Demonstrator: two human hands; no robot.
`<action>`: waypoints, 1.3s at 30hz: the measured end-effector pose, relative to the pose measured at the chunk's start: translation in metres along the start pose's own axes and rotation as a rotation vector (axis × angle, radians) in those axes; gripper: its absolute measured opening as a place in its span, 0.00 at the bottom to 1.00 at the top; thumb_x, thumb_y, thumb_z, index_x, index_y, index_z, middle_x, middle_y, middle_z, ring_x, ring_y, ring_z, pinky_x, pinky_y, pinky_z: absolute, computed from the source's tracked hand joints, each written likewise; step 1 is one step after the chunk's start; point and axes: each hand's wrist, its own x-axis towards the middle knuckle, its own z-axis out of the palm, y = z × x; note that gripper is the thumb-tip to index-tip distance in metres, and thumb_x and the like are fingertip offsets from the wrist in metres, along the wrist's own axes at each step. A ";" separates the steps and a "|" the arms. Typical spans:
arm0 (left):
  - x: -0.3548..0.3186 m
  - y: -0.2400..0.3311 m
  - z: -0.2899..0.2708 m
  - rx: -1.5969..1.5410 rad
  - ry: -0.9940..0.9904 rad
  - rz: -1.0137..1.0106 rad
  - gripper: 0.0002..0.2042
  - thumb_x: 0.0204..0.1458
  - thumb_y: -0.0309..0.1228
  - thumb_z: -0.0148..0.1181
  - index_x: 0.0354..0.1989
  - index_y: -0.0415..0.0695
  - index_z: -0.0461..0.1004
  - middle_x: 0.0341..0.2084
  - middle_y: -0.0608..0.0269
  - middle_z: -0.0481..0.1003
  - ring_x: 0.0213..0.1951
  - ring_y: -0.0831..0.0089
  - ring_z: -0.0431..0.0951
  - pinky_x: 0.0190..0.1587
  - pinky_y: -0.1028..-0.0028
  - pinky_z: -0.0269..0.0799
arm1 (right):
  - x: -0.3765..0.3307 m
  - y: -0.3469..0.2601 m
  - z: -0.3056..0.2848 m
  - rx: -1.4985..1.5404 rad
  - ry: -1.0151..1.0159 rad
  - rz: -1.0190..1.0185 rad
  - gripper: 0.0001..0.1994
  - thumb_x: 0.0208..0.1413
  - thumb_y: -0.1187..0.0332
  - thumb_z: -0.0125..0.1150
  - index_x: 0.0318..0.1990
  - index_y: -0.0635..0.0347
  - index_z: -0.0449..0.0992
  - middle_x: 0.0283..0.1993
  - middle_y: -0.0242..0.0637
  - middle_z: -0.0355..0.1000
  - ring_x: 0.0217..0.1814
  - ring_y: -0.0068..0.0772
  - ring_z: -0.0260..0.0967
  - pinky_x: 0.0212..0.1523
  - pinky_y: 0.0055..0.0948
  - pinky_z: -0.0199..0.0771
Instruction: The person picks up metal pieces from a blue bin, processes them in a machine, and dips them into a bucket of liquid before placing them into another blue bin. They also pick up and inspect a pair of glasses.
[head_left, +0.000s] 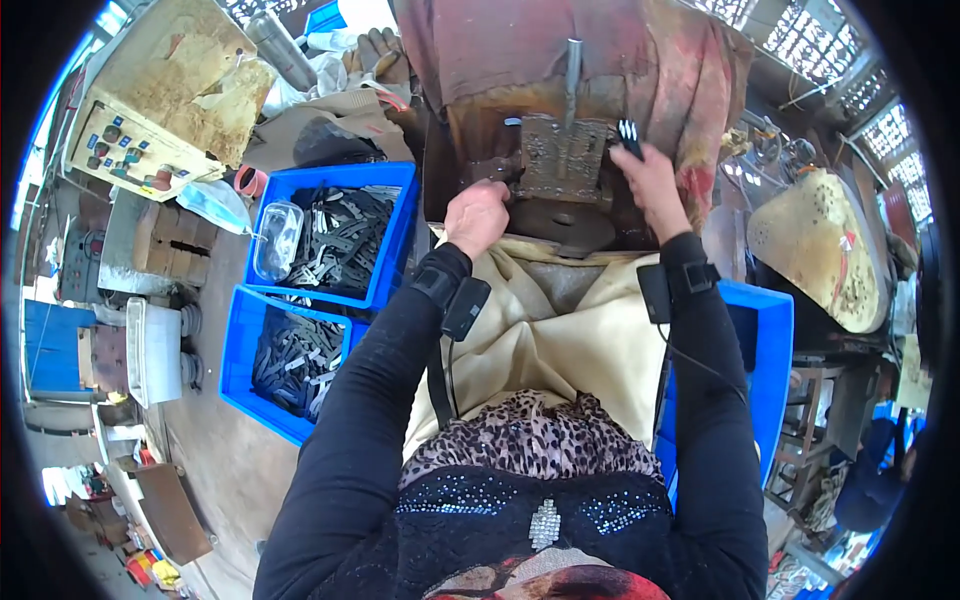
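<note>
In front of me is a rusty, pitted metal block (562,165) with a steel rod (573,85) standing up behind it. A dark flat plate with a rounded edge (560,228) lies below the block, on my near side. My left hand (478,216) is closed at the block's left side; what its fingers grip, if anything, is hidden. To the right of the block, my right hand (652,188) is closed around a few dark metal strips (628,138) whose bright ends stick up past the fingers.
Two blue bins (262,405) of dark metal strips stand at my left, with a clear plastic container (278,241) in the upper one. Another blue bin (775,370) is at my right. Reddish cloth (540,50) drapes behind the block. A control box with knobs (125,150) stands far left.
</note>
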 end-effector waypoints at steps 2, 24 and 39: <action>0.000 0.003 -0.002 0.002 -0.030 -0.010 0.09 0.48 0.26 0.51 0.32 0.49 0.80 0.31 0.55 0.77 0.38 0.56 0.78 0.40 0.61 0.75 | 0.030 -0.031 0.008 -0.216 0.131 -0.311 0.13 0.53 0.58 0.66 0.37 0.57 0.75 0.24 0.25 0.67 0.22 0.19 0.62 0.22 0.24 0.60; -0.003 0.004 0.000 -0.032 -0.082 -0.008 0.07 0.44 0.28 0.53 0.26 0.49 0.78 0.25 0.57 0.76 0.34 0.58 0.78 0.36 0.62 0.74 | 0.106 -0.123 0.074 -1.013 0.299 -0.472 0.16 0.59 0.53 0.53 0.40 0.55 0.77 0.38 0.45 0.77 0.45 0.52 0.73 0.44 0.48 0.72; -0.003 0.000 0.002 -0.040 -0.166 -0.023 0.06 0.45 0.29 0.53 0.27 0.50 0.78 0.26 0.58 0.76 0.35 0.58 0.78 0.36 0.62 0.73 | 0.109 -0.121 0.074 -0.981 0.284 -0.479 0.16 0.58 0.53 0.54 0.41 0.55 0.78 0.38 0.46 0.77 0.45 0.52 0.73 0.44 0.48 0.71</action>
